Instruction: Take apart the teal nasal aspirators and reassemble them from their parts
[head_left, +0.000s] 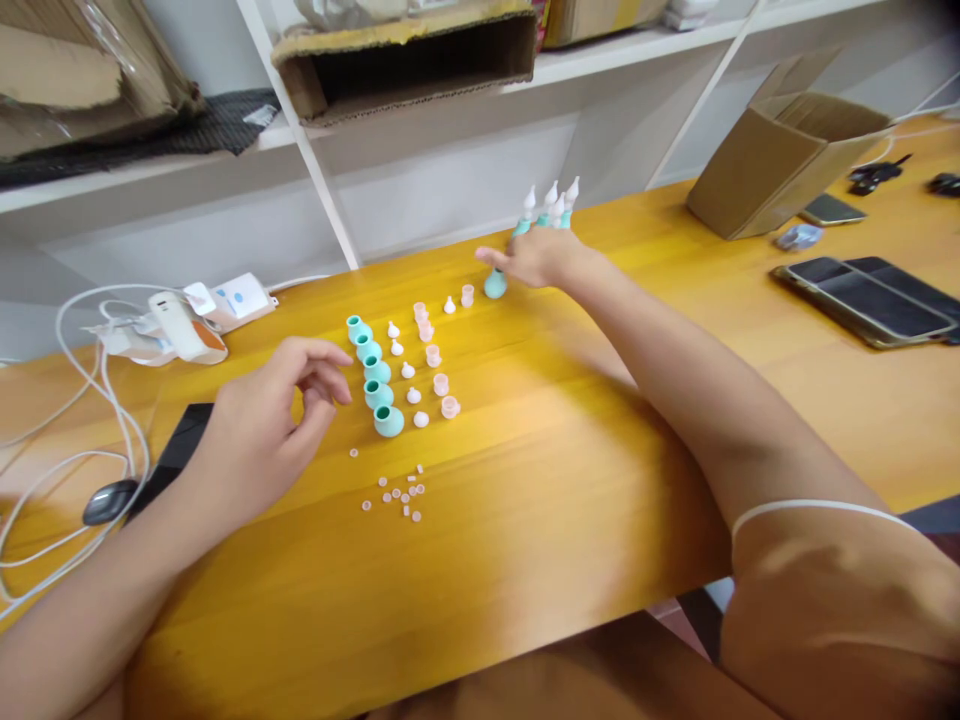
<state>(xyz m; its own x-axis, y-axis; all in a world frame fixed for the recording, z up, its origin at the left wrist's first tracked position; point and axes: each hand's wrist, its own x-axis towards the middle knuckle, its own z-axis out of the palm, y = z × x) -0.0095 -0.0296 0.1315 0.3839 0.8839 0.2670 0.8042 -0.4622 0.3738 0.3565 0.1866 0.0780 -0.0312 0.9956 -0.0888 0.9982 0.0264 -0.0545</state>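
My left hand (266, 430) hovers over the table beside a row of teal squeeze bulbs (377, 370), fingers loosely bent and nothing in them. Right of the bulbs run a column of small white cone-shaped tips (408, 370) and a column of pale pink cup-shaped pieces (433, 356). Nearer me lie several tiny pink rings (396, 493). My right hand (534, 257) reaches to the table's back, thumb stretched out and other fingers largely hidden. It is beside a group of teal bulbs with white pointed nozzles (556, 208). Another teal bulb (495, 285) shows just below its thumb.
White chargers and cables (187, 325) lie at the left, with a black mouse (110, 502) nearby. An open cardboard box (780, 160) and dark phones (870, 295) are on the right. White shelving (450, 170) with cartons lines the table's (525, 600) back edge.
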